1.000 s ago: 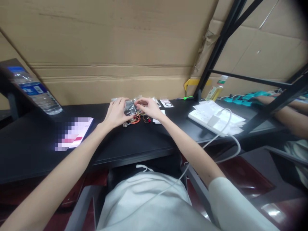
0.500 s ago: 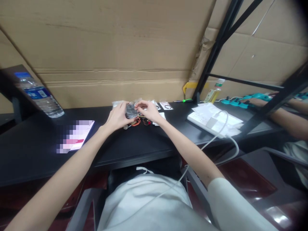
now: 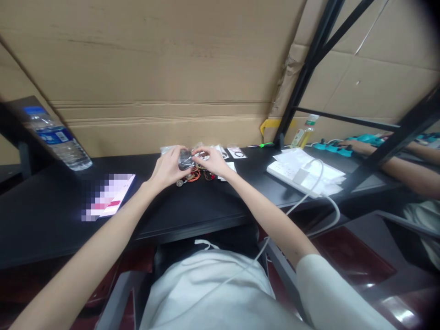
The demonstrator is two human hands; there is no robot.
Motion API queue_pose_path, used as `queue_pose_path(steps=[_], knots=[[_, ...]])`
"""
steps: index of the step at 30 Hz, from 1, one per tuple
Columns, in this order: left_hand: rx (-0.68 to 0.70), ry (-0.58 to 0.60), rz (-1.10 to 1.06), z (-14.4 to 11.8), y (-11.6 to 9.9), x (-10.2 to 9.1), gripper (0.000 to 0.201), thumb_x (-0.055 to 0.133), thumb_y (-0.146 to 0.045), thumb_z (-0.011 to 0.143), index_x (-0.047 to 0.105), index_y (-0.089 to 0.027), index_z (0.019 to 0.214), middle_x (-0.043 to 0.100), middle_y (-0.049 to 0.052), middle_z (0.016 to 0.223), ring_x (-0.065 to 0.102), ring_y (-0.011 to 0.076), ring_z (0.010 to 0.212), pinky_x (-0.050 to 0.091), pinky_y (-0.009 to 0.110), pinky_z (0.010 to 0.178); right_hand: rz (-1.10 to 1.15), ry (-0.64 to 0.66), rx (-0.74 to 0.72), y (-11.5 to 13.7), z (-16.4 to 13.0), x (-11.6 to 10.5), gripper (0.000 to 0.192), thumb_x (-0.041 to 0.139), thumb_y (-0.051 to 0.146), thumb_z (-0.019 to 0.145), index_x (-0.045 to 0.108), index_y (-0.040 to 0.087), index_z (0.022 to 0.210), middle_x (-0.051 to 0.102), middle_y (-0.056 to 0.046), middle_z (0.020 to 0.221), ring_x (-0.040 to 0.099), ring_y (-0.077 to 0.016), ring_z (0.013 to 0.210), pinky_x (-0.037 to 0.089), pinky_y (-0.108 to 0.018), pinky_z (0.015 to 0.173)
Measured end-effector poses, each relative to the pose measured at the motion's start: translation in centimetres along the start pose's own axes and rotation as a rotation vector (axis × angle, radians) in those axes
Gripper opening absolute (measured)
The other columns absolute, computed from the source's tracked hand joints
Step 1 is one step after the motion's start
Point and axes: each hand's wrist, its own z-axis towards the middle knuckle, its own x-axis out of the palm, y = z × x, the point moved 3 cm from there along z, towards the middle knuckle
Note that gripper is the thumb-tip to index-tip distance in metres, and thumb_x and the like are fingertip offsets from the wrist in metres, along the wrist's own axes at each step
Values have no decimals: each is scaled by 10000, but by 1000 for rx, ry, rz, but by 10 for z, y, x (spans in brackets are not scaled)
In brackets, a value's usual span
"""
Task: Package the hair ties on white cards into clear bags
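Note:
Near the back of the black desk, my left hand is closed around the left side of a small shiny plastic bag, which looks dark inside. At the bag's upper right edge, my right hand pinches with thumb and forefinger. Its exact contents are too small to make out. Below the two hands lies a cluster of thin cords, orange, red and dark, with a small round metallic piece at its left. Behind my right hand is a small packet with a dark loop in it.
On the left, a water bottle stands beside a lit phone. To the right are a white power strip with papers, a loose white cable and a yellowish drink bottle. Beyond the black frame, another person's arms reach across teal items.
The bag between my hands has turned a little, and a light line shows across it now. My fingers have shifted slightly. The surroundings look the same apart from a small camera shift.

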Motion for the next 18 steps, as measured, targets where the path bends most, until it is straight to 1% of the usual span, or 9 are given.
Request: queue_pose_path(steps=[4, 9, 11, 14, 16, 18], knots=[[-7, 5, 17, -1, 0, 1, 608, 717, -447, 816, 529, -217, 1346, 664, 135, 1318, 664, 353, 1173, 536, 438, 934, -59, -5, -41, 1, -1, 4, 104, 780, 304, 898, 777, 214, 952, 762, -66, 1086, 700, -212, 1022, 528, -391, 1000], [2, 20, 7, -1, -1, 2, 596, 715, -440, 820, 520, -226, 1342, 664, 135, 1298, 669, 349, 1153, 533, 447, 948, -104, -27, 21, 1, -3, 9, 72, 759, 280, 914, 762, 209, 913, 740, -61, 1041, 694, -197, 917, 533, -385, 952], [27, 21, -19, -1, -3, 2, 606, 736, -440, 798, 523, -223, 1323, 665, 134, 1278, 665, 350, 1157, 531, 448, 950, -116, -38, 10, 0, -4, 10, 69, 757, 271, 913, 761, 214, 953, 741, -57, 1053, 692, -197, 918, 529, -382, 950], [47, 17, -87, -1, -6, 4, 645, 767, -422, 762, 510, -227, 1322, 658, 125, 1281, 668, 338, 1142, 534, 440, 936, -95, -51, -16, -1, -4, 12, 147, 761, 299, 914, 753, 227, 1043, 746, -54, 1075, 691, -197, 912, 532, -370, 927], [17, 19, -155, -1, -7, 5, 684, 779, -408, 751, 484, -236, 1344, 663, 106, 1249, 690, 309, 1059, 544, 418, 881, -78, -71, -32, -1, -4, 12, 184, 761, 319, 919, 741, 231, 1079, 748, -52, 1091, 684, -199, 932, 529, -362, 927], [-16, 24, -223, -2, -6, 7, 703, 779, -394, 759, 459, -238, 1365, 671, 68, 1136, 698, 266, 944, 543, 385, 817, -87, -89, -48, -1, -4, 11, 197, 755, 332, 928, 729, 235, 1097, 745, -47, 1116, 668, -202, 964, 517, -364, 955]])
